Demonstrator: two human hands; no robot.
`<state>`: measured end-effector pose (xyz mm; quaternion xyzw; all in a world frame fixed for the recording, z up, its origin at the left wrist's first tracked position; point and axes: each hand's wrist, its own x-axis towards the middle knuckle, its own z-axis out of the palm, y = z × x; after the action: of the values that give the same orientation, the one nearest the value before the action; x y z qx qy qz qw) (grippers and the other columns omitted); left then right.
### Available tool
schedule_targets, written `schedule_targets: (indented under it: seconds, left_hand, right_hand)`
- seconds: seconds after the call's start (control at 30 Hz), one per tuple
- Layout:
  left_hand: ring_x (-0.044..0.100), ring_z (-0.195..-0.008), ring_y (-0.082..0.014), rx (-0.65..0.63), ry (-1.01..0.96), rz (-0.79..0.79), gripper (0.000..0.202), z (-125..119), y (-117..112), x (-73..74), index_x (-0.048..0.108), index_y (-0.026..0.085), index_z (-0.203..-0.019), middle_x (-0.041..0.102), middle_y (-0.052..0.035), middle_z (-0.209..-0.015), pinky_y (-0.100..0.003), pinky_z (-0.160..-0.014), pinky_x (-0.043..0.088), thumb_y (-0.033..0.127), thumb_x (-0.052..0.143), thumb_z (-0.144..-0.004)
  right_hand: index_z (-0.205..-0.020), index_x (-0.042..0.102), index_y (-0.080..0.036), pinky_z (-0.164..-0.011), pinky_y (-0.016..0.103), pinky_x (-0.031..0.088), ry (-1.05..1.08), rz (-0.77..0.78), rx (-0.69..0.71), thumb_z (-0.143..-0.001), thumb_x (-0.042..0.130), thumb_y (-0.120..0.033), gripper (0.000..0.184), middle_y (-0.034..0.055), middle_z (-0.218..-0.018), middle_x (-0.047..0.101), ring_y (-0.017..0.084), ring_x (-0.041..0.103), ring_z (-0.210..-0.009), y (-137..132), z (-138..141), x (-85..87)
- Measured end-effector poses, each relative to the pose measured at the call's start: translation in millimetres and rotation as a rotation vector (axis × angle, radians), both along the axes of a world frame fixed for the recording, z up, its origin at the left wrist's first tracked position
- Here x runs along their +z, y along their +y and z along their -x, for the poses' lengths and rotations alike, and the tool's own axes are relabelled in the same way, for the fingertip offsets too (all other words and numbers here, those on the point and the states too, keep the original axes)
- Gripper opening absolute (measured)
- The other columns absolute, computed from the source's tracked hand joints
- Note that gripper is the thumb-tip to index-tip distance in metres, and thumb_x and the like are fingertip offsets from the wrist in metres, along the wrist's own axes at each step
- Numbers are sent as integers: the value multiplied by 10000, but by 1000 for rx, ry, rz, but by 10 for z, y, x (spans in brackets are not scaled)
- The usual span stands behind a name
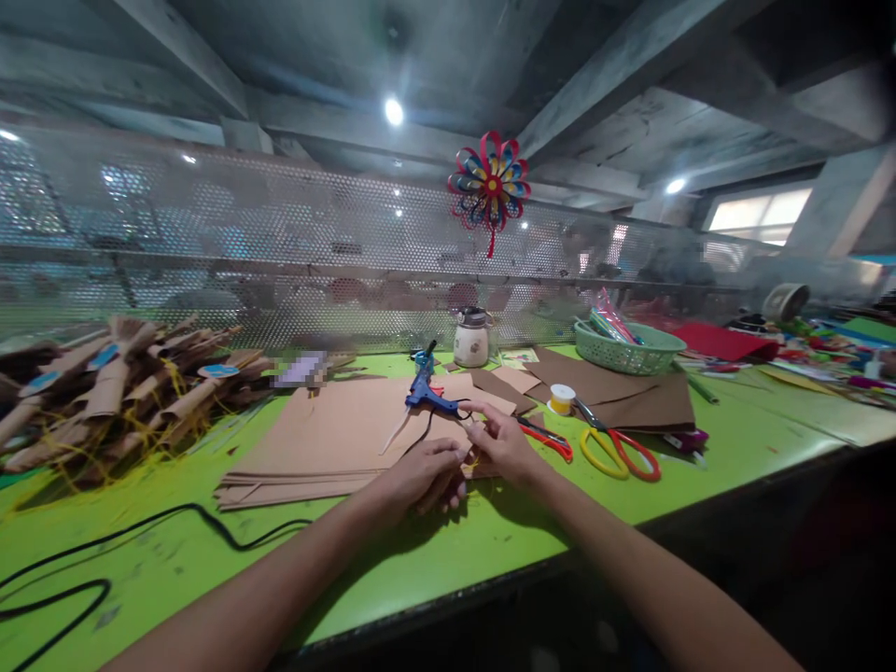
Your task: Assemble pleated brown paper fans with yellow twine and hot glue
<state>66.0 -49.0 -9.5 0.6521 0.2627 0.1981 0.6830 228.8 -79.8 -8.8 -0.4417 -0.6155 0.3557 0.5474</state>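
Note:
My left hand (422, 474) and my right hand (498, 441) meet over the front edge of a stack of brown paper sheets (329, 443) on the green table (490, 541). Both hands are closed in a pinch around something small with a bit of yellow showing; I cannot make out what it is. A blue glue gun (425, 387) stands on the brown paper just behind my fingers, its black cord trailing toward my hands.
A heap of rolled brown paper pieces with yellow string (105, 392) lies at the left. Yellow-and-red scissors (620, 450), red-handled scissors (548, 437), a yellow thread spool (561, 399), a jar (471, 340) and a green basket (628, 347) sit right of centre. A mesh screen (280, 252) backs the table.

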Motion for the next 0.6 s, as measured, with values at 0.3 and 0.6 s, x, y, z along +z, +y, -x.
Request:
schedule_targets:
  seconds: [0.3, 0.6]
  left_hand:
    - [427, -394, -54, -31, -101, 176, 282, 27, -27, 53, 527, 152, -820, 540, 17, -575, -163, -383, 263, 432, 557, -835]
    - [456, -411, -84, -153, -171, 255, 299, 56, 18, 55, 584, 121, -963, 563, -20, -584, -188, -408, 323, 394, 519, -860]
  right_hand:
    - [-1149, 573, -167, -463, 223, 397, 226, 29, 13, -839, 451, -618, 560, -38, -559, 524, 102, 467, -460, 11, -52, -19]
    - [-1091, 610, -186, -470, 232, 413, 298, 76, 115, -847, 411, -645, 556, -30, -577, 529, 112, 504, -473, 21, -68, -30]
